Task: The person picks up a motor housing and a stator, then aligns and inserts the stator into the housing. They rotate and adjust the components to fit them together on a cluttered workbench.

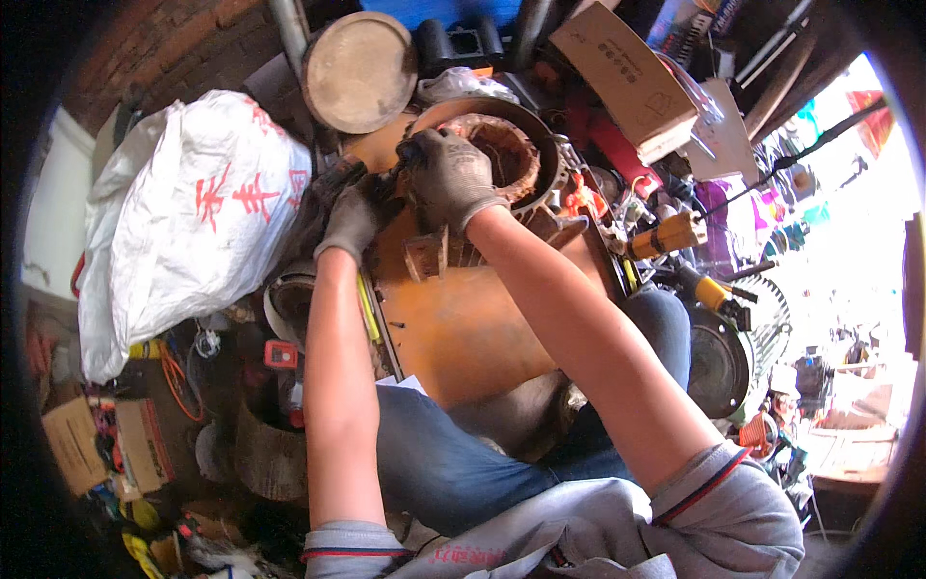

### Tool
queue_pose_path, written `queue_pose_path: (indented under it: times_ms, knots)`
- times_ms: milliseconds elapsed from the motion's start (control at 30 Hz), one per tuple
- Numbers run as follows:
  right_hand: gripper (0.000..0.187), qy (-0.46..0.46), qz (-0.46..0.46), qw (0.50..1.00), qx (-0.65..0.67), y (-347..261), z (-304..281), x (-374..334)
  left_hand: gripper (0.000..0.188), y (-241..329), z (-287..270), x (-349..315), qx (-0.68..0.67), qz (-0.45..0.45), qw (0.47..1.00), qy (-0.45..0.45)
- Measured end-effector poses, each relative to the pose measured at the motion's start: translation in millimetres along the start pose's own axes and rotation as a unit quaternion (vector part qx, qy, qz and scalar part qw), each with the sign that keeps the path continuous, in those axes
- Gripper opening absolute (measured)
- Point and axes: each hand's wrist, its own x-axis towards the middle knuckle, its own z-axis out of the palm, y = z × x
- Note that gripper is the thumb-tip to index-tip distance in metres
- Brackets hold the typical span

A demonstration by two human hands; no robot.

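Note:
An electric motor housing [552, 154] sits open end up on an orange-brown work board [463, 328]. Inside it shows a ring of wrapped windings [526, 159]. My right hand [449, 174], in a grey work glove with dark fingertips, is at the housing's left rim, its fingers curled in. Just left of it and lower is my left hand [352, 220], gloved the same way, its dark fingers bent. What lies between the fingers of either hand blends into the dark gloves and parts. A squarish metal bracket [424, 256] projects from the housing toward me.
A white woven sack [193, 212] bulges at the left. Behind stand a round metal disc [360, 72] and a cardboard box [622, 77]. Yellow-black power tools [667, 236] and a finned motor part [767, 318] lie right. A red-and-white device [281, 354] is at lower left.

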Motion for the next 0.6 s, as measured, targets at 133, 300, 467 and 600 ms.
queue_pose_path:
  times_ms: [133, 300, 467, 600]
  knots:
    - [0.021, 0.031, 0.017, 0.999, 0.005, -4, -11, -6, 0.04, 38, -23, 4, 0.104, -0.16, 0.98, 0.055]
    - [0.028, 0.034, 0.004, 0.999, 0.012, 5, -4, -4, 0.03, 31, 2, 14, 0.04, -0.111, 0.986, 0.119]
    - [0.03, -0.014, 0.034, 0.999, 0.017, -12, -14, -2, 0.024, 0, -10, 15, 0.131, 0.077, 0.988, -0.014]
    - [0.035, 0.011, 0.049, 0.999, 0.007, 8, -2, -5, 0.026, 66, -31, 16, 0.062, -0.145, 0.987, 0.022]
